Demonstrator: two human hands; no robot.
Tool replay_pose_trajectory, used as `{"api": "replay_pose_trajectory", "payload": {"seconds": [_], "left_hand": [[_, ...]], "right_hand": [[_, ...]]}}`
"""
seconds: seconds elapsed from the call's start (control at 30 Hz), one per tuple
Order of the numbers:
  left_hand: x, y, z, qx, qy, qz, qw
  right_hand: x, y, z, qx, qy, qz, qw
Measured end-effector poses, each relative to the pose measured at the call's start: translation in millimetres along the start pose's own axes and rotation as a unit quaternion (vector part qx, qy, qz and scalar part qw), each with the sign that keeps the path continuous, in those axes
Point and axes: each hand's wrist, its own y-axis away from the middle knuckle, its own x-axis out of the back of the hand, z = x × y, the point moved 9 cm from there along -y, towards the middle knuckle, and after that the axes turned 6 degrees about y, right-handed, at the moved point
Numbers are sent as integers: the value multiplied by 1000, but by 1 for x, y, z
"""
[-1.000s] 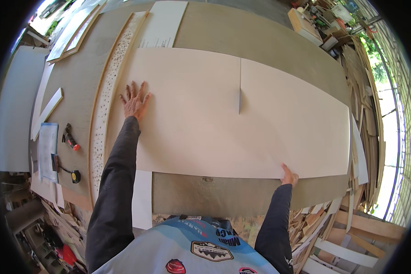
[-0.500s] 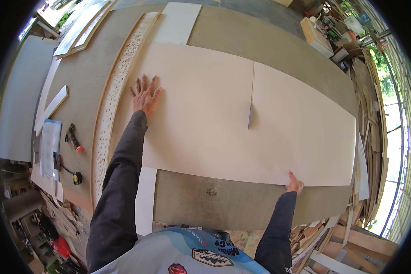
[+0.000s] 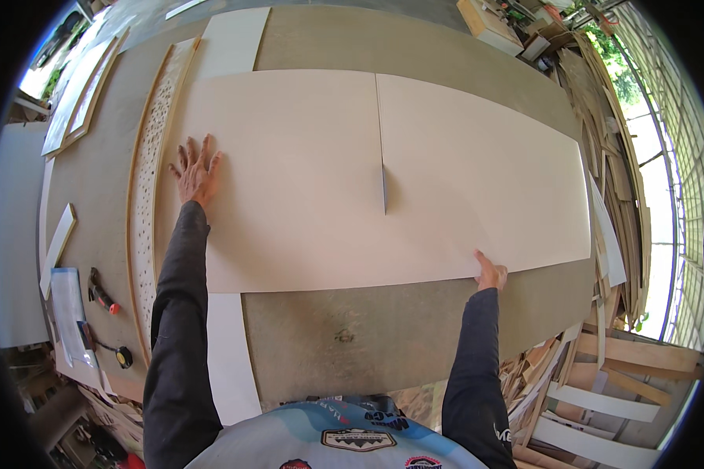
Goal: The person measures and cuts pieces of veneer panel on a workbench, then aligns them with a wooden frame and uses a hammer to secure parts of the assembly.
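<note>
A large pale cream board lies flat across the worktable. A straight slit runs from its far edge toward the middle, where a thin dark-edged piece stands up at the slit's near end. My left hand rests on the board's left part, palm down with fingers spread. At the near edge, right of the middle, my right hand holds the board; its thumb is on top and the other fingers are mostly hidden. Left of the board runs a long wood-edged strip with a speckled, hole-marked face.
A white panel passes under the board. To the left lie a hammer, a tape measure, a clear plastic packet and a short white strip. Wood offcuts are stacked beyond the table's right edge.
My view has turned, so the whole scene sits farther left and at a different slant. Both hands keep about the same places on the board.
</note>
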Motion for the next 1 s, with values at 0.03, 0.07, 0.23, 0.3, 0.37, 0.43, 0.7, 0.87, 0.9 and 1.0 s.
{"api": "replay_pose_trajectory", "payload": {"seconds": [0.03, 0.07, 0.23, 0.3, 0.37, 0.43, 0.7, 0.87, 0.9, 1.0], "left_hand": [[-1, -3, -2, 4, 1, -4, 1000], [-1, -5, -2, 3, -2, 5, 1000], [-2, -20, 3, 0, -10, 11, 1000], [-2, -25, 4, -3, -10, 14, 1000], [-2, -29, 4, -5, -9, 19, 1000], [-3, -35, 6, -7, -5, 21, 1000], [-6, -59, 9, -7, 3, 22, 1000], [-10, -74, 8, -6, 1, 21, 1000], [-10, -76, 7, -8, 1, 27, 1000], [-12, -83, 11, -12, 6, 38, 999]], "right_hand": [[-2, 2, -5, 2, -2, -5, 1000], [-4, 2, -9, 3, -4, -10, 1000], [-10, -7, -20, 8, -3, 0, 1000], [-12, -7, -27, 5, 7, -2, 1000], [-12, -3, -36, 10, 5, -15, 1000], [-13, -3, -41, 8, 5, -7, 1000], [-23, -12, -59, 17, -1, -11, 1000], [-31, -8, -77, -5, -37, -43, 998], [-34, -7, -82, -4, -41, -51, 998], [-38, -13, -87, -3, -50, -60, 997]]}}
